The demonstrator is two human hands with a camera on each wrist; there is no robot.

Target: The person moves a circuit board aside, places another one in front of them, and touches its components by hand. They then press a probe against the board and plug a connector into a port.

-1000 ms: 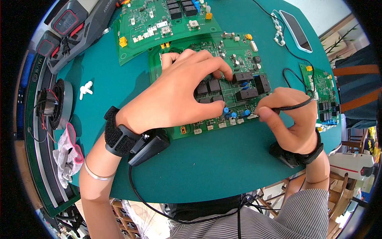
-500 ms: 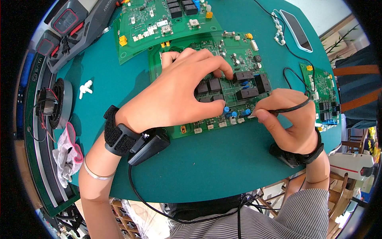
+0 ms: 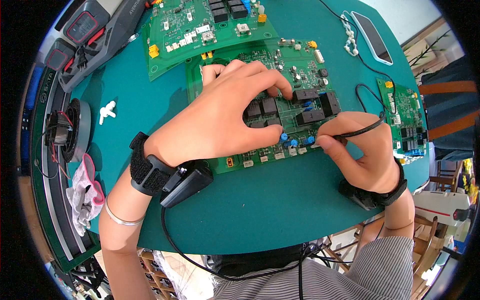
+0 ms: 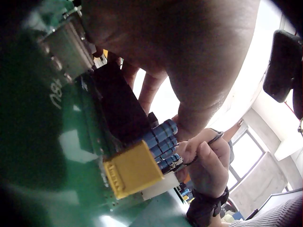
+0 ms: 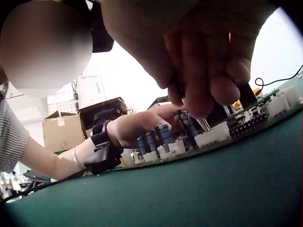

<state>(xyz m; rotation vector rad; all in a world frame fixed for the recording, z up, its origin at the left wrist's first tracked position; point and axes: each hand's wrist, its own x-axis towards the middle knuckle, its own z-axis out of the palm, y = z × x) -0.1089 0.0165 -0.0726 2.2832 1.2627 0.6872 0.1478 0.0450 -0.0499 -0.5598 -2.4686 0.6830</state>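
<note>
Circuit board: the green circuit board (image 3: 286,117) lies flat on the green tabletop (image 3: 250,210), in front of the person, partly under the left hand.
Parts on it: black blocks (image 3: 310,117) stand on the right part and also between the left thumb and fingers; small blue parts (image 3: 293,143) and white sockets (image 3: 248,163) are along the near edge.
Left hand: the left hand (image 3: 220,112) is wide, palm down above the circuit board, with the fingers bent and spread; the thumb tip is near the blue parts, and one fingertip is just beside a black block.
Right hand: the right hand (image 3: 360,147) is narrow, its fingers curled, and it pinches a thin black thing (image 3: 361,131) at the near right corner of the circuit board.
Tips: in the right wrist view, thin metal tips (image 5: 204,124) come out below the fingertips, at a white socket; I cannot tell if they touch it.
Far side: a second board (image 3: 235,45) is partly over the far edge of the first one.
Right side: a small board (image 3: 406,107), a phone (image 3: 371,37) and a string of beads (image 3: 348,37).
Left side: white earbuds (image 3: 107,112) and a grey glove (image 3: 85,195) with pink edge.
</note>
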